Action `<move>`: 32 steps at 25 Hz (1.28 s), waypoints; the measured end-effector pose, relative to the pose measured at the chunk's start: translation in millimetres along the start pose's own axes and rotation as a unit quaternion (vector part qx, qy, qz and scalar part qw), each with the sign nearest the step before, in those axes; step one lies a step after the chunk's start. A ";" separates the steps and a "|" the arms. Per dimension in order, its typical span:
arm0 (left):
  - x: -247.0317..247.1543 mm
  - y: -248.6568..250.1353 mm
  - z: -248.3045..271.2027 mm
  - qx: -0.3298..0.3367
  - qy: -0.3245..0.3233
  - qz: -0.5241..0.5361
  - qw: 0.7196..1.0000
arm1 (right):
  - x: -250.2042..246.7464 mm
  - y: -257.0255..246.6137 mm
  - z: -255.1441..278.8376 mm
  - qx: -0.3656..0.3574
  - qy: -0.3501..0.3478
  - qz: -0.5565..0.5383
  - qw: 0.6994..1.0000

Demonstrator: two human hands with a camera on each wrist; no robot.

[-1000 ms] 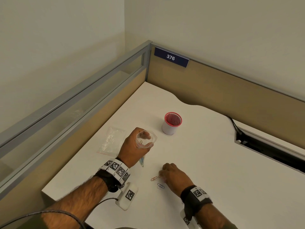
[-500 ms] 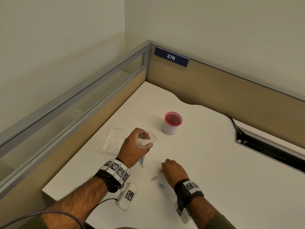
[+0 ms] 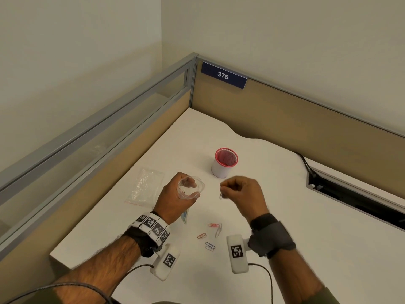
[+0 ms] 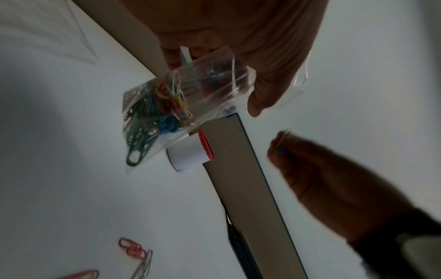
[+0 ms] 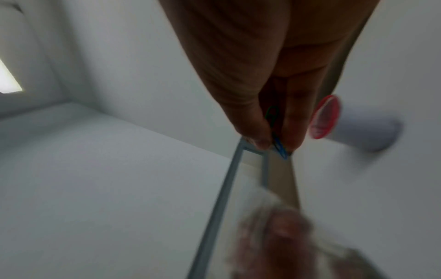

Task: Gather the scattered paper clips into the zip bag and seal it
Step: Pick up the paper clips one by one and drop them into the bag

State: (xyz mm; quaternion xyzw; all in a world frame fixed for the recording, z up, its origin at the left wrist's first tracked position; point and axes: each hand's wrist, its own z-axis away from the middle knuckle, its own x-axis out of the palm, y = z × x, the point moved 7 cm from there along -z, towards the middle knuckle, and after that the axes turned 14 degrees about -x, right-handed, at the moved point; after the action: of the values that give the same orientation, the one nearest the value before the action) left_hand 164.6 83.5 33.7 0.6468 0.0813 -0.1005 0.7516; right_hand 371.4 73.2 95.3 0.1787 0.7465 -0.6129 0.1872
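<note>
My left hand (image 3: 175, 199) grips a clear zip bag (image 3: 190, 188) above the white desk, its mouth held wide and facing up. In the left wrist view the bag (image 4: 167, 105) hangs below the fingers with several coloured paper clips bunched in its bottom. My right hand (image 3: 238, 191) is raised just right of the bag's mouth and pinches a paper clip (image 3: 221, 195) between thumb and fingertips; the right wrist view shows it as a blue clip (image 5: 278, 144). Several loose clips (image 3: 210, 234) lie on the desk between my wrists.
A white cup with a red rim (image 3: 224, 162) stands behind the hands. A second clear bag (image 3: 145, 186) lies flat to the left. Partition walls close the desk's left and far sides. A dark cable slot (image 3: 350, 194) runs along the right.
My right hand has lifted off the desk with a clip and moved up beside the bag's mouth. The left hand and bag have stayed in place.
</note>
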 end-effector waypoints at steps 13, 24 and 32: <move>8.3 4.7 -2.4 0.015 -0.020 -0.003 1.000 | 38.6 -82.5 -8.9 -0.173 -0.018 0.151 0.973; -4.8 1.6 5.4 -0.005 -0.014 0.043 0.999 | 62.0 111.2 57.7 0.082 -0.206 0.305 0.926; -15.5 -4.7 1.0 -0.013 -0.001 0.050 0.999 | 98.8 93.4 64.1 0.006 -0.217 0.288 0.933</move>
State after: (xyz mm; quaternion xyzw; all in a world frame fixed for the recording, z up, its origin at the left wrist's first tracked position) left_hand 148.4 82.5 33.3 0.6402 0.0499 -0.0622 0.7641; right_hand 336.0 31.2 -44.7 0.2493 0.6005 -0.5612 0.5121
